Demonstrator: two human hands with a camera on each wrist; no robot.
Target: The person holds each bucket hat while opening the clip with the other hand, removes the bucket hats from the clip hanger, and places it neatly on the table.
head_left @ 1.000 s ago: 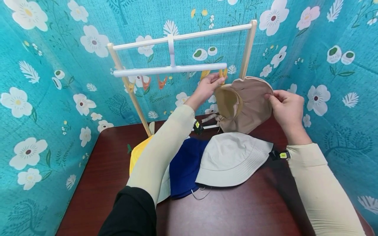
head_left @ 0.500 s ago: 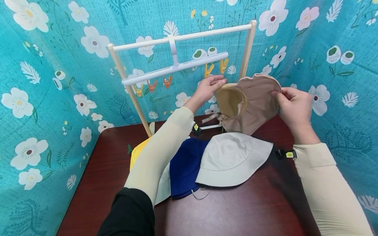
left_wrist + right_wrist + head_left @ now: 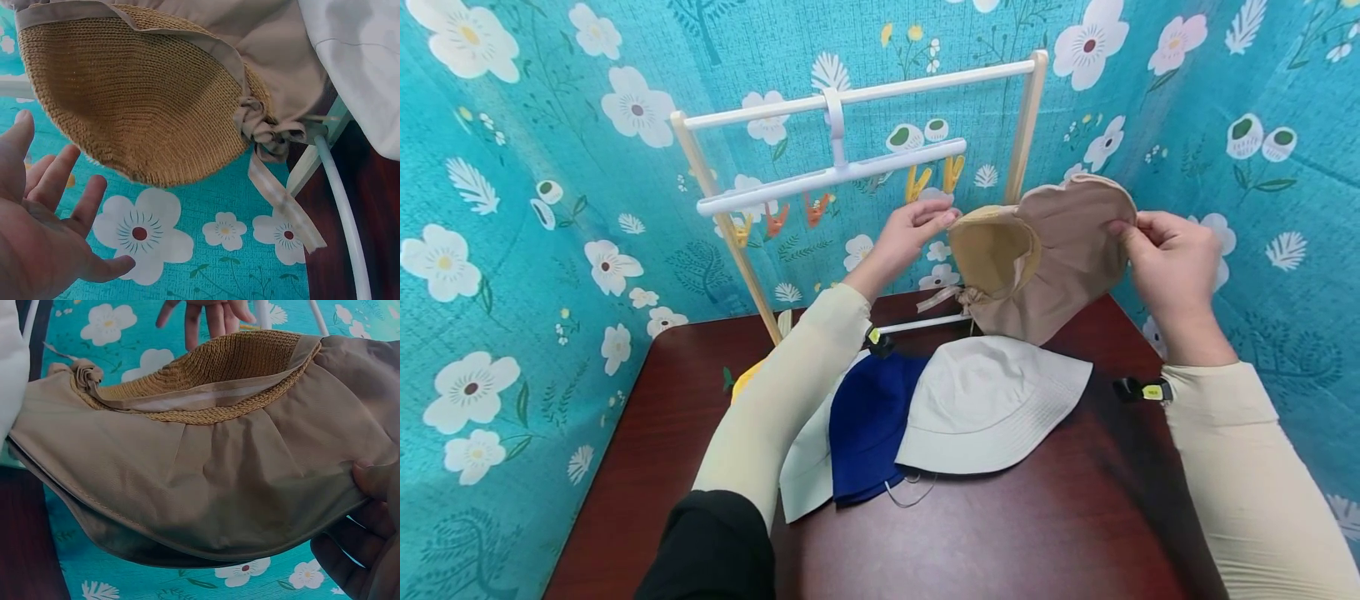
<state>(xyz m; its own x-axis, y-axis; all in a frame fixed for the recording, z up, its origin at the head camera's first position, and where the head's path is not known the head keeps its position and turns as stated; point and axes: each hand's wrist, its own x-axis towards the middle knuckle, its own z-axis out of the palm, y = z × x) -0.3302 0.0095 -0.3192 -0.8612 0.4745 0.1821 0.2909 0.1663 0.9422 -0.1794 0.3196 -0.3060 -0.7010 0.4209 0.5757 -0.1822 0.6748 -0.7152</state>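
My right hand (image 3: pixel 1180 258) pinches the edge of the wide beige brim of a sun hat (image 3: pixel 1067 258), thumb on top, holding it up to the right of the rack. The hat has a woven straw-coloured crown (image 3: pixel 137 100) and a knotted fabric tie (image 3: pixel 269 131). My left hand (image 3: pixel 906 242) is beside the crown, its fingers loosely spread and holding nothing in the left wrist view. Just above that hand, two yellow clips (image 3: pixel 953 173) hang from the right end of a white hanger (image 3: pixel 831 177).
The hanger hooks onto a wooden rack (image 3: pixel 865 95). On its left side are orange clips (image 3: pixel 777 220) and a yellowish one. Overlapping on the dark table (image 3: pixel 1000 533) lie a pale grey bucket hat (image 3: pixel 992 400), a navy hat (image 3: pixel 872 425), a pale hat (image 3: pixel 805 475) and something yellow (image 3: pixel 745 379).
My left hand has come away from the yellow clip, and the hanger has swung and tilted. My right hand has drawn the sun hat to the right, away from the clips.
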